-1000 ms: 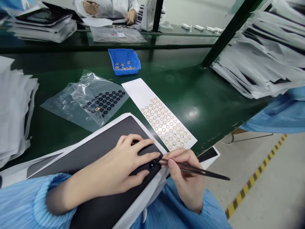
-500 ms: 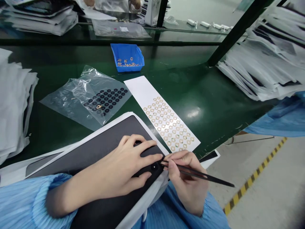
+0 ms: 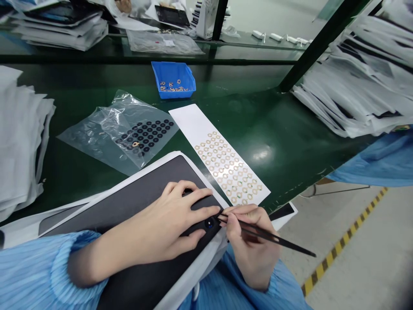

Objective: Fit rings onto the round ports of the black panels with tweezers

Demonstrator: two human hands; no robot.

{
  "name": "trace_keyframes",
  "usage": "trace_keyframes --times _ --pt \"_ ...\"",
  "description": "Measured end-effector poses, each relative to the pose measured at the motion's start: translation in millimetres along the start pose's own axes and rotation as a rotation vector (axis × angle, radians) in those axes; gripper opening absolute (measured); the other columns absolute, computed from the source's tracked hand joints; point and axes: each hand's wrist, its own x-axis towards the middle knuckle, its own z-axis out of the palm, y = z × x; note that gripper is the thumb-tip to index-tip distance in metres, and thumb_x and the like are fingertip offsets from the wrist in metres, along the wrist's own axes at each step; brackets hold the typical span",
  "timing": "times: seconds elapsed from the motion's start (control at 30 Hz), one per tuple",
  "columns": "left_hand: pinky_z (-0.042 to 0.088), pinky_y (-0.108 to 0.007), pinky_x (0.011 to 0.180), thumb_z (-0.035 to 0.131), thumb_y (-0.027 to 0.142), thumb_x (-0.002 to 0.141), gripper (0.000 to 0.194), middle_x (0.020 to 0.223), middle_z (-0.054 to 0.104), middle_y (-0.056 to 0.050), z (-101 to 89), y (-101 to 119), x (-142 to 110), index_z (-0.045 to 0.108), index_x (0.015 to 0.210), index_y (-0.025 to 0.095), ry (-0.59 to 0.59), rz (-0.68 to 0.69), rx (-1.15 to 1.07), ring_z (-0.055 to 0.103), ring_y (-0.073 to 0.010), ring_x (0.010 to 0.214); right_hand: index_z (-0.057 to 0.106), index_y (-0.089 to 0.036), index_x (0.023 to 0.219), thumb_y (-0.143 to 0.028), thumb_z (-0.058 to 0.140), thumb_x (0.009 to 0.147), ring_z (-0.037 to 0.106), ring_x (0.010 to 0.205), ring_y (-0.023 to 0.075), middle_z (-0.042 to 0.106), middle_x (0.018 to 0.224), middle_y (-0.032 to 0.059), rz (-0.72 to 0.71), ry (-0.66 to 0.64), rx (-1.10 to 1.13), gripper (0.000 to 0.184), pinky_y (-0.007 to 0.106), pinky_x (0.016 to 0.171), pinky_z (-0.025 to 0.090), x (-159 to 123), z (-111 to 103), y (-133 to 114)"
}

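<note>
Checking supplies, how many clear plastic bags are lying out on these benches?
2: a clear plastic bag holding round black rings on the green bench, another on the glass shelf beyond. White stacks may hide more.

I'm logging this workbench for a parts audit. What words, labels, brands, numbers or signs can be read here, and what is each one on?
No word, brand or number can be read in this view.
The small white label on the clear plastic bag on the far bench is too small and blurred to read.
The black marks along the edge of the white box are too small and blurred to tell whether they are text.
</note>
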Motion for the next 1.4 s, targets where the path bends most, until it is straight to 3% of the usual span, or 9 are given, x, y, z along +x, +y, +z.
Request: trace_keyframes --times 0.13,0.33,0.67,0.93,1.4 --pt "0.041 -0.043 0.082 0.05 0.018 0.086 0.039 0.132 0.05 -0.008 -0.6 0 0 0.054 0.124 0.025 -0.009 0.002 0.006 0.043 -0.0302 0.108 0.053 -0.021 0.074 -0.006 0.058 0.081 0.066 0.064 0.0146 0.062 0.069 0.0016 0.006 0.047 0.031 0.017 0.025 0.053 0.059 1 1 0" --pt "0.042 -0.045 0.082 0.051 0.016 0.085 0.039 0.132 0.049 -0.008 -0.3 0 -1 0.054 0.124 0.025 0.0 0.014 -0.012 0.043 -0.0305 0.107 0.053 -0.02 0.071 -0.007 0.059 0.079 0.066 0.061 0.0152 0.063 0.066 0.0013 0.047 0.012 0.106 0.016 0.024 0.049 0.058 6 0 0" --pt "0.041 -0.044 0.08 0.05 0.016 0.085 0.04 0.13 0.052 -0.009 -1.1 0 1 0.054 0.124 0.024 -0.001 0.014 0.013 0.044 -0.0308 0.106 0.053 -0.021 0.073 -0.006 0.059 0.078 0.066 0.065 0.0156 0.062 0.069 0.0012 0.007 0.004 0.027 0.017 0.027 0.053 0.059 3 -1 1" --pt "0.041 -0.046 0.08 0.05 0.016 0.086 0.039 0.131 0.051 -0.008 0.5 -1 0 0.053 0.124 0.024 0.018 0.016 0.002 0.043 -0.0314 0.107 0.054 -0.021 0.072 -0.005 0.059 0.078 0.065 0.06 0.0131 0.063 0.068 -0.0001 0.035 0.042 0.065 0.018 0.022 0.051 0.058 5 1 -3" --pt "0.039 -0.044 0.081 0.052 0.017 0.085 0.04 0.131 0.05 -0.007 2.6 -1 -2 0.052 0.124 0.026 0.045 0.013 -0.002 0.042 -0.0305 0.107 0.058 -0.02 0.077 -0.005 0.063 0.078 0.064 0.064 0.0136 0.063 0.07 0.0 -0.047 -0.099 0.071 0.015 0.024 0.053 0.055 9 -13 5"
